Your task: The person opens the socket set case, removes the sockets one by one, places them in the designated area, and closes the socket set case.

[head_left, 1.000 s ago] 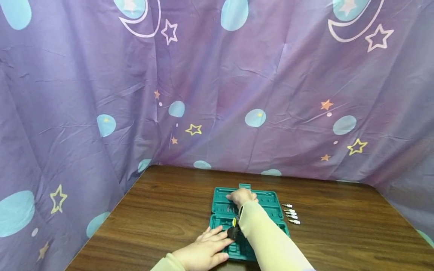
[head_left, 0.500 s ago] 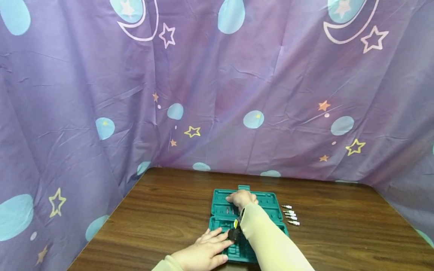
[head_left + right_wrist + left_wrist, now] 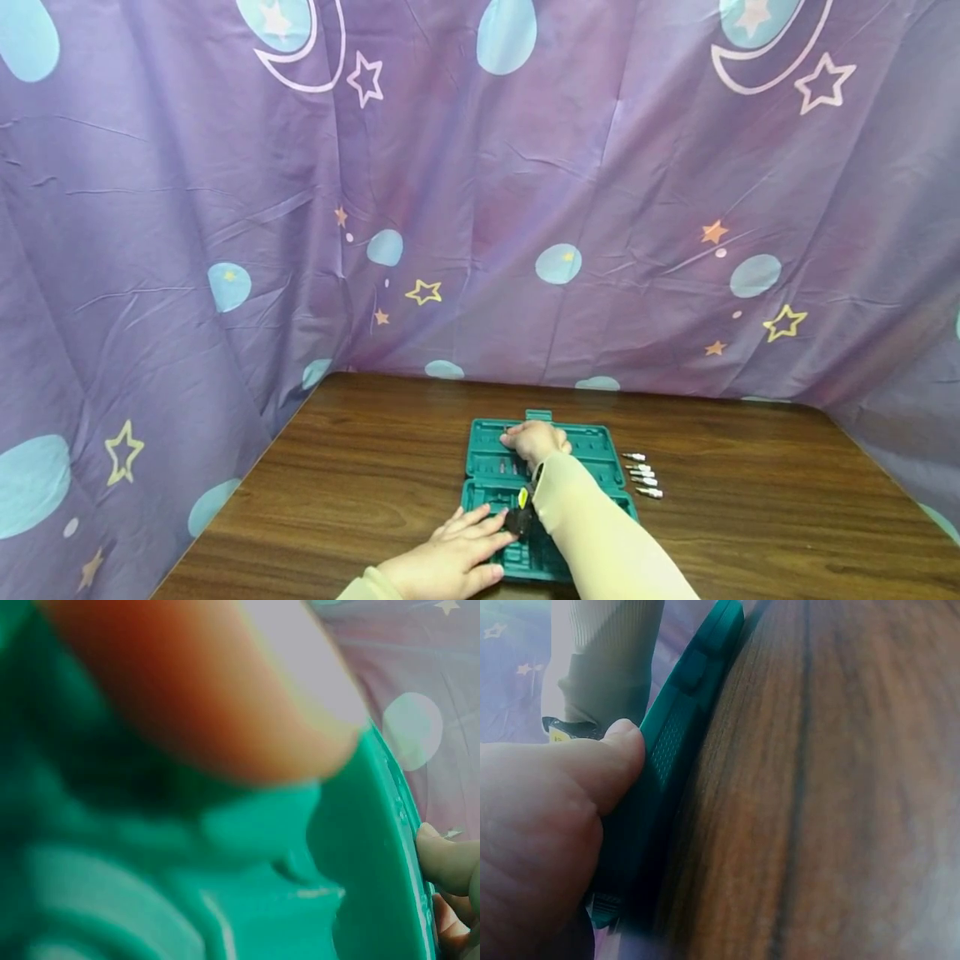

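Observation:
A teal plastic tool case (image 3: pixel 592 446) lies unfolded on the table, moulded slots showing in both halves. My left hand (image 3: pixel 450 560) is spread at its near left corner, fingers straight over the lower half. In the left wrist view the left thumb (image 3: pixel 619 761) lies at the case's side. My right hand (image 3: pixel 537 439) reaches over the upper half, fingertips down at its left slots; whether it pinches a small piece there I cannot tell. A few small dark bits (image 3: pixel 503 467) sit in slots just below it. A blurred right finger (image 3: pixel 247 712) covers part of the moulding.
Several small silver pieces with pale ends (image 3: pixel 647 481) lie in a column on the table right of the case. The wooden table (image 3: pixel 360 467) reaches back to a purple patterned curtain (image 3: pixel 480 208). A black wrist strap device (image 3: pixel 519 518) hangs beneath my right wrist.
The view has shifted slightly. Both hands keep nearly the same place on the case; the small pieces on the table have not moved.

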The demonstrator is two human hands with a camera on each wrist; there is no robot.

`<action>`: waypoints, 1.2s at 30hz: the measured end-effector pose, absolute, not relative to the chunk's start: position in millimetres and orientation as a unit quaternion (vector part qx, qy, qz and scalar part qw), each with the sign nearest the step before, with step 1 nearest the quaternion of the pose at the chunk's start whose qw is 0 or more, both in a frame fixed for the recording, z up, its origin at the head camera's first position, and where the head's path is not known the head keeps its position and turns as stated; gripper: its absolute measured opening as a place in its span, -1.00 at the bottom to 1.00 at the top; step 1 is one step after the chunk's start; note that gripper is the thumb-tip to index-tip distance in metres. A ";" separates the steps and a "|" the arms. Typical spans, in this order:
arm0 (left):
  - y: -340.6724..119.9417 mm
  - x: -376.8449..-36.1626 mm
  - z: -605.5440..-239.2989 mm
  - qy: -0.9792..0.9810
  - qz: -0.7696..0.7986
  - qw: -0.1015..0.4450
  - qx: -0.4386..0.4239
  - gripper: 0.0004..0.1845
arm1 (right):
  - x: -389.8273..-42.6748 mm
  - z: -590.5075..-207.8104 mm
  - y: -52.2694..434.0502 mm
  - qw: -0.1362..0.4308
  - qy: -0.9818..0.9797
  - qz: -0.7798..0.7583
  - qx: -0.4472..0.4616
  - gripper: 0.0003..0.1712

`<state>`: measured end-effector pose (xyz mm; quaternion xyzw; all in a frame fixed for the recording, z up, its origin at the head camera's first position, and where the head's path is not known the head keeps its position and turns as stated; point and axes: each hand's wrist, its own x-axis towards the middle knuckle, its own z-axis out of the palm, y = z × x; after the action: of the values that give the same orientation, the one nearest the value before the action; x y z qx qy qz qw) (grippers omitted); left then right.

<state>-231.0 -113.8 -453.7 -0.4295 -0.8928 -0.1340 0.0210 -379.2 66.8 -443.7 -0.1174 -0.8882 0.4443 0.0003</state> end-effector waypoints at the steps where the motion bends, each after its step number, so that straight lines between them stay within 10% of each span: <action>1: -113.6 -230.8 -453.9 -0.892 -0.132 0.024 -0.431 -0.50 | -378.4 -444.0 66.7 0.003 -0.888 0.445 -0.117 -0.85; 36: -115.3 -231.5 -458.1 -0.887 -0.158 0.002 -0.434 -0.46 | -330.6 -404.1 191.5 0.001 -0.861 0.502 0.079 -0.78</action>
<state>-231.5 -115.3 -458.1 -0.4340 -0.8870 -0.1579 0.0020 -330.6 191.5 -404.1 0.0787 -0.8613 0.5020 0.0015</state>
